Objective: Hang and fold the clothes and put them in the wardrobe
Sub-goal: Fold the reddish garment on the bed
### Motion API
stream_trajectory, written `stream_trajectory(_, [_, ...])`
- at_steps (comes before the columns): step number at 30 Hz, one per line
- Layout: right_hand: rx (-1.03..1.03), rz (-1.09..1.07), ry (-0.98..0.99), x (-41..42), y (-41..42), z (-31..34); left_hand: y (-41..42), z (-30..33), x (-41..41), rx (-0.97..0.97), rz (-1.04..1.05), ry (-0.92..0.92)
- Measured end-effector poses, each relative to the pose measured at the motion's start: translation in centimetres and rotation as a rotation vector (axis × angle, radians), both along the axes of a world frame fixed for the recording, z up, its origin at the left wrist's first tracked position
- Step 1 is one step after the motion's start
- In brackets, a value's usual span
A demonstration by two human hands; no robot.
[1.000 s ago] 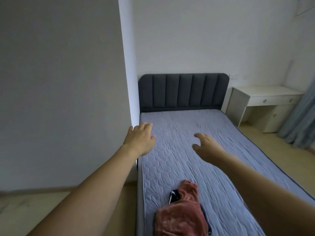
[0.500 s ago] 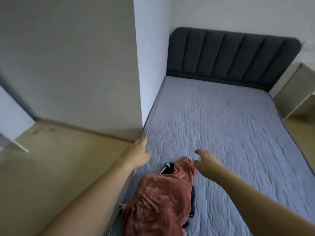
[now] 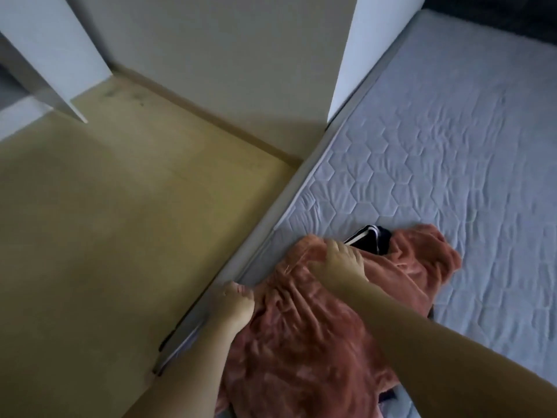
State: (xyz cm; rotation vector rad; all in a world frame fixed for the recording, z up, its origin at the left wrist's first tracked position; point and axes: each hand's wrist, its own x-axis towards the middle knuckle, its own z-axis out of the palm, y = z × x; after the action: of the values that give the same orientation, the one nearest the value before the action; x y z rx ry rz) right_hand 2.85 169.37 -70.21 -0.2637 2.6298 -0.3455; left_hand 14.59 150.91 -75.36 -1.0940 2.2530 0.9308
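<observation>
On the mattress [image 3: 437, 152], at its left edge, both hands pinch the rust garment [image 3: 301, 342], left hand [image 3: 238, 306] and right hand [image 3: 343, 260]; lifting evenly should spare the dark clothes [image 3: 373, 239] beneath.

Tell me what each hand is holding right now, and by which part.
Both hands grip the pink fleece garment: the left hand at its left edge by the mattress side, the right hand bunching fabric near its top.

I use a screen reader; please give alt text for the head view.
Both hands grip a rust-coloured garment on a quilted mattress: left hand at its edge, right hand near a dark striped garment underneath. Wooden floor lies left.
</observation>
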Motion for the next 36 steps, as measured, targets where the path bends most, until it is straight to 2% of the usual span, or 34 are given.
stream_trajectory(2, [0.028, -0.012, 0.074, -1.1, -0.5, -5.0, 1.1, -5.8, -0.8, -0.011, 0.135, -0.078])
stream_trajectory(4, [0.070, 0.004, 0.104, -2.3, -0.5, -9.4, 2.6, -9.6, -1.4, -0.137, 0.182, -0.090])
stream_trajectory(7, [0.130, 0.047, 0.145, -2.8, 0.2, -14.8, 3.8, -13.2, -1.1, -0.400, 0.245, 0.064])
stream_trajectory(10, [0.056, 0.014, 0.358, -1.6, 0.6, -18.7, 4.2, -16.0, -0.1, -0.568, 0.223, 0.255])
stream_trajectory(12, [-0.027, -0.018, 0.473, -1.4, 0.7, -20.1, 4.4, -17.3, -0.1, -0.641, 0.203, 0.278])
stream_trajectory(14, [-0.050, -0.015, 0.499, -1.4, 0.4, -20.4, 4.4, -17.4, -0.3, -0.694, 0.202, 0.273])
stream_trajectory(23, [-0.025, 0.030, 0.497, -1.7, 0.5, -20.7, 4.6, -16.9, -0.7, -0.677, 0.217, 0.231])
stream_trajectory(32, [-0.090, 0.061, 0.564, -1.5, 0.4, -20.8, 4.6, -17.2, -0.4, -0.721, 0.214, 0.313])
stream_trajectory(36, [-0.107, 0.083, 0.579, -1.3, 0.3, -18.9, 4.6, -16.2, -0.3, -0.639, 0.225, 0.358])
